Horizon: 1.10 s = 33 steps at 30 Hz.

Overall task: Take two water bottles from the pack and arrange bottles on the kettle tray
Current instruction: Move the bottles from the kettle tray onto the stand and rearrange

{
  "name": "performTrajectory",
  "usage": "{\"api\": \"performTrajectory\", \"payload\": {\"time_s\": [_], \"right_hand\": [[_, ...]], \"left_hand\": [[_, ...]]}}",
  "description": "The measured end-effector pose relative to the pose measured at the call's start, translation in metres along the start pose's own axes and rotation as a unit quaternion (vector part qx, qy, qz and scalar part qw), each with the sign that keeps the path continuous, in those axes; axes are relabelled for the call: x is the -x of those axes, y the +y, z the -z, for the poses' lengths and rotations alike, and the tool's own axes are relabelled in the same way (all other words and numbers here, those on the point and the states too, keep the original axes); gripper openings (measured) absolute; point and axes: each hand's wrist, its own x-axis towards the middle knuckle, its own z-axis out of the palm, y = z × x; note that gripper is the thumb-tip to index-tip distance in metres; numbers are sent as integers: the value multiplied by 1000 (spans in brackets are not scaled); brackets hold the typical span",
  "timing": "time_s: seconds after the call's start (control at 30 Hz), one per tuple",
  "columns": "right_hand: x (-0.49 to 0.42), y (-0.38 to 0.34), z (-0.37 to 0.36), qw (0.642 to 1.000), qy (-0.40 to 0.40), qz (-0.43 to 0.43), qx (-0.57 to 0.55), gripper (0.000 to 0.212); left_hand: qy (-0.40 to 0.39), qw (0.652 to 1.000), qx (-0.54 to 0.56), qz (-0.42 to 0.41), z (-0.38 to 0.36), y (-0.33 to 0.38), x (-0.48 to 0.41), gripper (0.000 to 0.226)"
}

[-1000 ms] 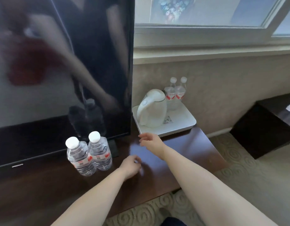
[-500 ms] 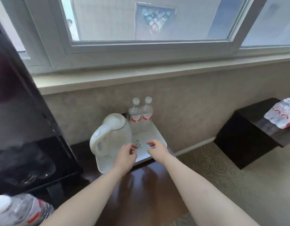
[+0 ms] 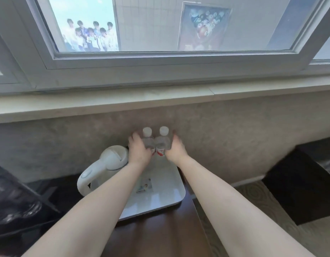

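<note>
nearest us the dark worktop [image 3: 160, 234] runs under both forearms, and on it sits the white kettle tray [image 3: 177, 193], mostly bare apart from a small printed card [image 3: 144, 185] lying flat near its middle. on the tray's left side stands the white kettle [image 3: 103, 167], handle turned toward us.

further back, at the tray's far edge against the wall, our hands wrap the two water bottles. the left hand [image 3: 140, 153] is curled around the left bottle [image 3: 147, 139] and the right hand [image 3: 174, 150] around the right bottle [image 3: 162, 140], each closed on the body at about label height, caps showing above the fingers. the bottles stand upright and touch each other; we cannot tell whether their bases rest on the tray.

we judge these small sealed bottles to be fairly light but thin-walled, so they give under a squeeze and the smooth plastic can slip. the sensible hold is round the mid-body at the label, with moderate pressure, rather than by the cap. they look full and clear.

beyond them rise the textured wall [image 3: 234, 127], the sill and the window [image 3: 160, 58].
</note>
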Motion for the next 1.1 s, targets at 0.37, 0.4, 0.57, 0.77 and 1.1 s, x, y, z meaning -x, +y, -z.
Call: {"api": "performTrajectory", "payload": {"time_s": [0.37,0.4,0.57,0.77,1.1], "right_hand": [[-4,7,13,998,-45,40,-11,53],[2,11,15,998,-46,47,-20,53],[30,20,15,996,-36,58,-49,48],[72,6,18,996,-19,63,-53,47],[190,-27,-2,999,45,23,16,35]], "left_hand": [[-55,997,-49,-26,1,-8,-5,49],[-60,997,-38,-34,2,-8,-1,48],[-71,994,68,-40,8,-11,27,29],[-95,982,156,-50,34,-13,62,19],[-136,964,211,-92,105,-34,139,26]]}}
